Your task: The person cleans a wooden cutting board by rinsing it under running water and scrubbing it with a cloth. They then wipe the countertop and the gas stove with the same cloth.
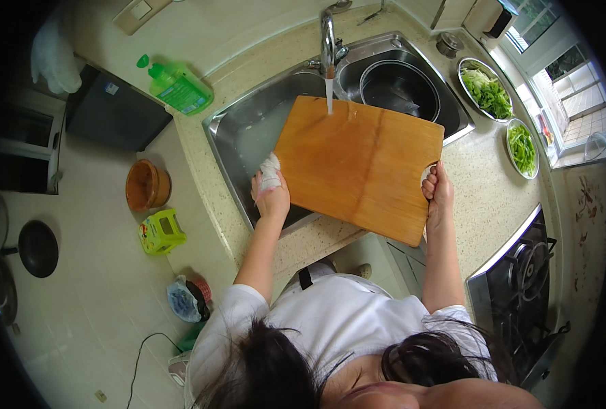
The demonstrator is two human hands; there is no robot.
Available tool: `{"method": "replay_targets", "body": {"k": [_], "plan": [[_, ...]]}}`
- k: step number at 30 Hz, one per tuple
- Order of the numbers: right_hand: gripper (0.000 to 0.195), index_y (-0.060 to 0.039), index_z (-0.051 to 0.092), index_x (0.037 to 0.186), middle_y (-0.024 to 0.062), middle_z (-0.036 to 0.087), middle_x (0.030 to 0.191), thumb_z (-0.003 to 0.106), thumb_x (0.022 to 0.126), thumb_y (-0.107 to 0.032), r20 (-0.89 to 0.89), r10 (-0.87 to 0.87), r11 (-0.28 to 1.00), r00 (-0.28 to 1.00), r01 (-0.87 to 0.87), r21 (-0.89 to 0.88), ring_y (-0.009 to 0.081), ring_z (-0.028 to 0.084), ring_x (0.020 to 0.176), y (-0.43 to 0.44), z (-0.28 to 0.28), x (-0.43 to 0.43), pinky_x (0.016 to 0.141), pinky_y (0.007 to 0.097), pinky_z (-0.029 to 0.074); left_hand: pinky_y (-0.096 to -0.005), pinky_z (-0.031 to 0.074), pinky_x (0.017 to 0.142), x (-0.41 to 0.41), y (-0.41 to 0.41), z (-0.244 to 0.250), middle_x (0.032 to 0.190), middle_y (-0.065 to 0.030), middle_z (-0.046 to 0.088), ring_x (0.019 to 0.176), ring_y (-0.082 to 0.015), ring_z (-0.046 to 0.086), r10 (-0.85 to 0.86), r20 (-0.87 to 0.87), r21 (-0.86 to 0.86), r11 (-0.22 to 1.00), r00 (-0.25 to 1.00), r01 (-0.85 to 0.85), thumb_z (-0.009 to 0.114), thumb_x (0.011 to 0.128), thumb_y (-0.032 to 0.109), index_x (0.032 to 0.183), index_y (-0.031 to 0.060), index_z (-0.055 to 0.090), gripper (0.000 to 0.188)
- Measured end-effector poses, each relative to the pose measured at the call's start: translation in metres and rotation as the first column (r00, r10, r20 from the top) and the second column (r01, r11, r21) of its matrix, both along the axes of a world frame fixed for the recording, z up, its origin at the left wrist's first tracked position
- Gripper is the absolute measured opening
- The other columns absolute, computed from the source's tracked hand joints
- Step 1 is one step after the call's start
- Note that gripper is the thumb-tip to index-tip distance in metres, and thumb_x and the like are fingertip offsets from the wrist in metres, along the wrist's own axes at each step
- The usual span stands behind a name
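A wooden cutting board [354, 163] is held tilted over the double-bowl steel sink [226, 148]. My right hand [438, 189] grips its right edge, with the fingers through the handle cutout. At the left edge, my left hand [273, 194] presses a wet white cloth [270, 171] against the board. Water runs from the chrome faucet [328, 46] onto the board's far edge. The left bowl holds cloudy water. In the right bowl sits a dark round pan [400, 89], partly hidden by the board.
A green pump bottle [180, 92] stands left of the sink. On the right counter are a bowl of chopped greens [487, 89], a plate of sliced green vegetables [522, 148] and a gas stove [523, 271]. A brown pot [148, 185] and a bin [185, 299] are at the left.
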State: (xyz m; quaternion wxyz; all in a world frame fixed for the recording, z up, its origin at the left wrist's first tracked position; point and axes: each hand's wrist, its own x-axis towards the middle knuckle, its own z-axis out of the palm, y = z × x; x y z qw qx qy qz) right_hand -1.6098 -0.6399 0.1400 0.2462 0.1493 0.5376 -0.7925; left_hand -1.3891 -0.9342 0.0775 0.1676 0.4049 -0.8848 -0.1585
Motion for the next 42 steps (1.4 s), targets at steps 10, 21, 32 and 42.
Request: {"method": "replay_targets", "body": {"k": [10, 21, 32, 42], "plan": [[0.044, -0.0168, 0.032, 0.067, -0.0054, 0.025, 0.053, 0.041, 0.101, -0.043, 0.001, 0.067, 0.975, 0.998, -0.066, 0.211, 0.0071, 0.022, 0.039, 0.018, 0.009, 0.000, 0.034, 0.0236, 0.016, -0.0502, 0.039, 0.097, -0.110, -0.021, 0.009, 0.133, -0.0141, 0.050, 0.120, -0.0345, 0.048, -0.068, 0.062, 0.069, 0.996, 0.996, 0.064, 0.048, 0.091, 0.044, 0.136, 0.0100, 0.044, 0.057], [0.032, -0.0163, 0.045, 0.072, -0.0070, 0.031, 0.055, 0.056, 0.096, -0.035, -0.006, -0.168, 0.978, 0.986, 0.168, 0.127, 0.0060, 0.027, 0.043, 0.006, 0.019, 0.010, 0.040, 0.0219, 0.021, -0.0411, 0.044, 0.094, -0.171, -0.078, -0.016, 0.125, -0.0184, 0.056, 0.115, -0.0358, 0.053, -0.234, -0.038, 0.281, 0.931, 0.971, 0.235, 0.045, 0.093, 0.047, 0.124, 0.0098, 0.055, 0.049], [0.030, -0.0161, 0.047, 0.075, -0.0082, 0.030, 0.055, 0.058, 0.096, -0.035, -0.041, -0.079, 0.996, 0.996, 0.080, 0.038, 0.0052, 0.024, 0.044, -0.016, 0.029, -0.008, 0.041, 0.0222, 0.019, -0.0448, 0.043, 0.094, -0.028, -0.017, -0.028, 0.120, -0.0202, 0.054, 0.109, -0.0383, 0.052, -0.038, -0.234, 0.152, 0.986, 0.971, 0.075, 0.046, 0.095, 0.022, 0.127, 0.0062, 0.051, 0.036], [0.033, -0.0164, 0.044, 0.074, -0.0083, 0.026, 0.054, 0.058, 0.095, -0.037, -0.063, -0.061, 0.998, 0.996, 0.062, 0.010, 0.0058, 0.023, 0.044, -0.013, 0.016, -0.006, 0.041, 0.0226, 0.020, -0.0449, 0.028, 0.109, -0.016, 0.048, -0.014, 0.141, -0.0287, 0.029, 0.131, -0.0414, 0.031, 0.111, -0.360, 0.238, 0.971, 0.926, -0.024, 0.051, 0.093, 0.017, 0.139, -0.0046, 0.031, 0.055]]}}
